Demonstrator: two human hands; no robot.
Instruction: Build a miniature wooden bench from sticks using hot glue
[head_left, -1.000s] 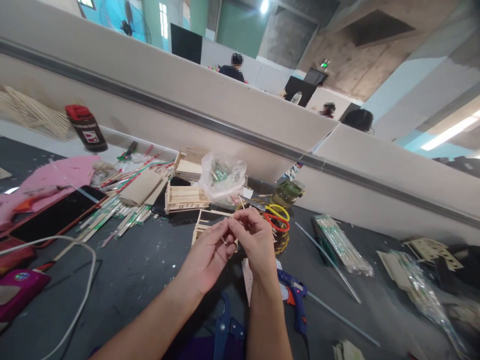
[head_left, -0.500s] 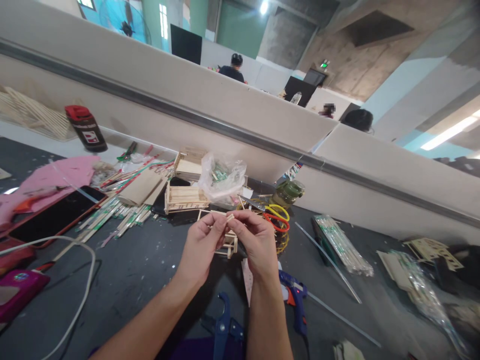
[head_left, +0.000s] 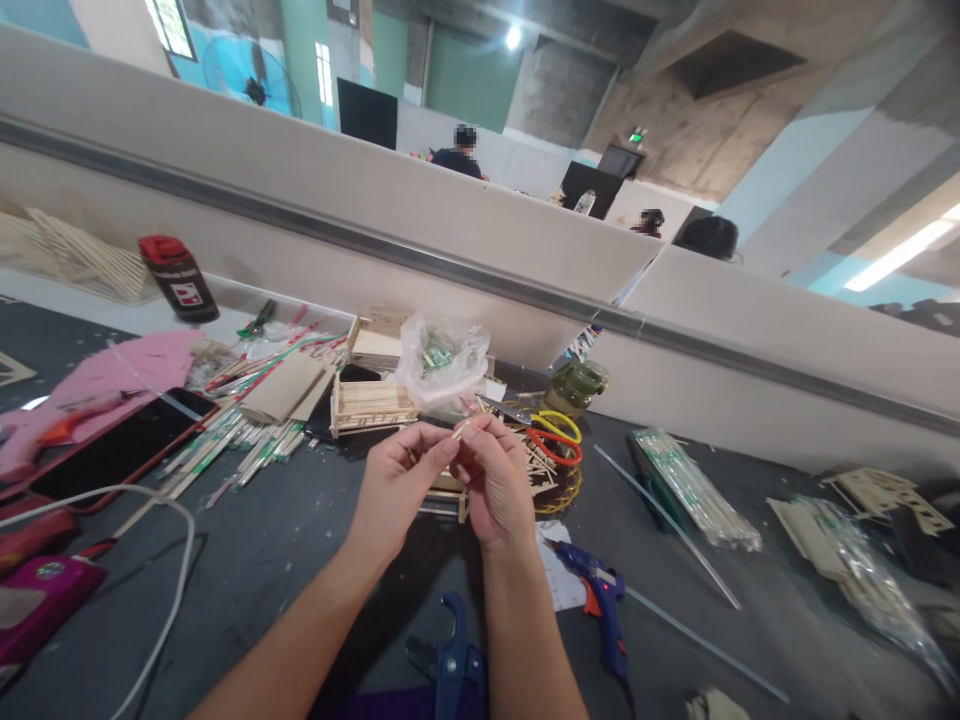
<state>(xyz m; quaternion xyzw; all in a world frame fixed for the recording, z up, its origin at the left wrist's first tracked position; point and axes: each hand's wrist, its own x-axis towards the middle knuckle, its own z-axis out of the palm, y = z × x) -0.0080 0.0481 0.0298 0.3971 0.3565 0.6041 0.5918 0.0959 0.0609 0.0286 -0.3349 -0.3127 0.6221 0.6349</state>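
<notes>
**At frame centre: hands pinching a small stick**

Across the grey table (head_left: 262,560), finished stick crates (head_left: 371,403) sit upper centre. Below them, I see my left hand (head_left: 397,490) and right hand (head_left: 491,485) both grasping one short wooden stick (head_left: 459,431), not yet attached.

A short, thin, pale wooden stick (head_left: 460,431) sits pinched at fingertip level above the dark table, tilted with its upper end to the right. Just below it rests a small open frame of pale wooden sticks (head_left: 444,492), partly hidden.
</notes>
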